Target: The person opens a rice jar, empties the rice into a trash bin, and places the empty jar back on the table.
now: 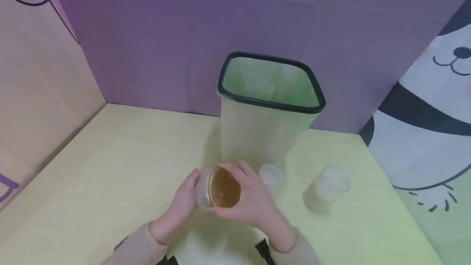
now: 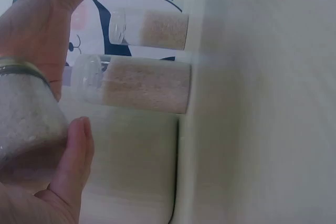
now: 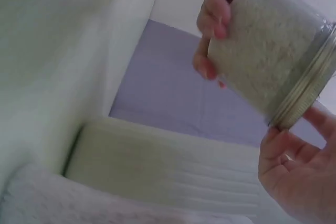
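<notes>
A clear jar (image 1: 201, 188) of pale granular stuff, with a gold screw lid (image 1: 225, 188), is held off the table and tilted so its lid faces right. My left hand (image 1: 184, 197) grips the jar body, its fingers round the glass (image 3: 270, 45). My right hand (image 1: 254, 199) holds the lid by its rim, fingers at the far side and thumb at the near side. In the right wrist view the lid's edge (image 3: 302, 98) sits on the jar. Two more clear jars of granular stuff, one close by (image 1: 271, 177) and one farther right (image 1: 325, 189), stand upright on the table.
Behind my hands stands a white bin (image 1: 254, 130) with a black rim and a green-tinted liner. The pale tabletop (image 1: 128, 167) ends at a purple backdrop (image 1: 147, 52). Printed side panels, one with a panda (image 1: 423, 146), flank the table.
</notes>
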Demonstrator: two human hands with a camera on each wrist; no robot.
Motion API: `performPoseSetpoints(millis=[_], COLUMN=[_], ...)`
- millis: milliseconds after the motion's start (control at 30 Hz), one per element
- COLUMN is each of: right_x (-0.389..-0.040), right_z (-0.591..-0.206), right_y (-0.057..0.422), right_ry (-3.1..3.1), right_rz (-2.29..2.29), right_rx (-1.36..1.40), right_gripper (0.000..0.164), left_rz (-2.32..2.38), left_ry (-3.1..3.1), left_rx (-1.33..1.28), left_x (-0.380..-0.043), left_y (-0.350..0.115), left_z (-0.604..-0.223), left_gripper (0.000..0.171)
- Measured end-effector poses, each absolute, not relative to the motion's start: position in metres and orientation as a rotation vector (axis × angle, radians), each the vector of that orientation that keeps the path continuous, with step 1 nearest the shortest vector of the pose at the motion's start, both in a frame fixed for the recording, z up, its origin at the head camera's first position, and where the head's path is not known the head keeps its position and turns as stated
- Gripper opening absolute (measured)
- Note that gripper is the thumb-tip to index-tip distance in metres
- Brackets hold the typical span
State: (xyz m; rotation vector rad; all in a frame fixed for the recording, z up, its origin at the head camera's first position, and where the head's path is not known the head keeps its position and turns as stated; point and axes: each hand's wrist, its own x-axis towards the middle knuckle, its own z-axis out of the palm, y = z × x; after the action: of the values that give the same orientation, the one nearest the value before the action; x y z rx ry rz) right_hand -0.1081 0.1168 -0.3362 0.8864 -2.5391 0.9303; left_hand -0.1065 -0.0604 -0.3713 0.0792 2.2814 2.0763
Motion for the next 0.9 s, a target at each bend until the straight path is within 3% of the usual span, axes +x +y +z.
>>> performPoseSetpoints(millis=[233, 500, 767, 900], right_x=[-0.112, -0.113, -0.11, -0.108], right_z=[-0.334, -0.329, -0.325, -0.325], right_y=[0.128, 0.138, 0.136, 0.136], right_ry=[-2.58, -2.741, -2.777, -2.791], right_rz=[0.876, 0.936, 0.922, 0.853], right_rx=[1.005, 0.951, 0.889, 0.939], right_gripper=[0.083, 0.091, 0.07, 0.075], left_rz=[2.051, 2.048, 1.957, 1.952], left_ry=[2.086, 1.884, 1.947, 1.957], left_rx=[-0.121, -0.032, 0.079, 0.043], left_x=[-0.109, -0.114, -0.113, -0.112], left_y=[-0.059, -0.061, -0.063, -0.063], left_z=[-0.37, -0.371, -0.372, -0.374], left_gripper=[0.057, 0.065, 0.073, 0.072])
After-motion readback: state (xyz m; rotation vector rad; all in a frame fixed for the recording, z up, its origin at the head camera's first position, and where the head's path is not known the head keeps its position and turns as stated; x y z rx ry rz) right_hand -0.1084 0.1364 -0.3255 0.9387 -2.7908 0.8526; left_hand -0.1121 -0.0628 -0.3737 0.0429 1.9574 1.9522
